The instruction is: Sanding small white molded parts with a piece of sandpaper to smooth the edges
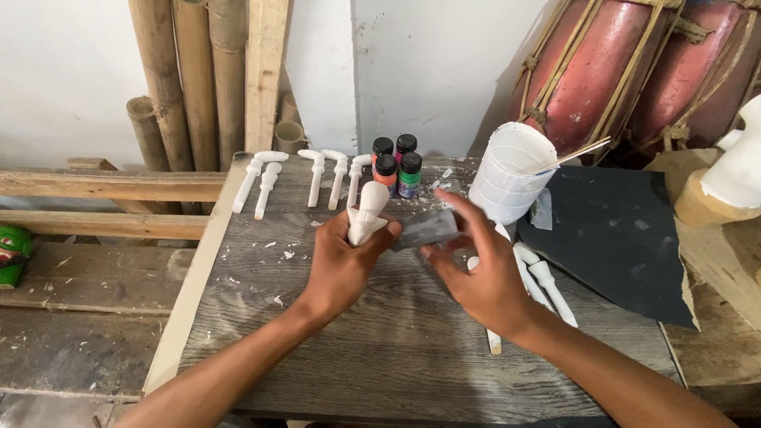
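My left hand (341, 265) grips a white carved figure (366, 211) by its lower part, its rounded top pointing up. My right hand (476, 265) holds a grey piece of sandpaper (426, 230) right beside the figure, touching its side. Both hands hover over a grey wooden board (396, 349). Several white carved pieces (317, 176) lie in a row at the board's far edge. More white pieces (547, 281) lie under and beside my right hand.
Several small paint bottles (396, 166) stand at the back. A white plastic cup (511, 170) holds thin sticks. A dark sandpaper sheet (618, 238) lies right. Bamboo poles (190, 87) lean on the wall; red drums (634, 71) stand behind. Wooden planks (103, 186) lie left.
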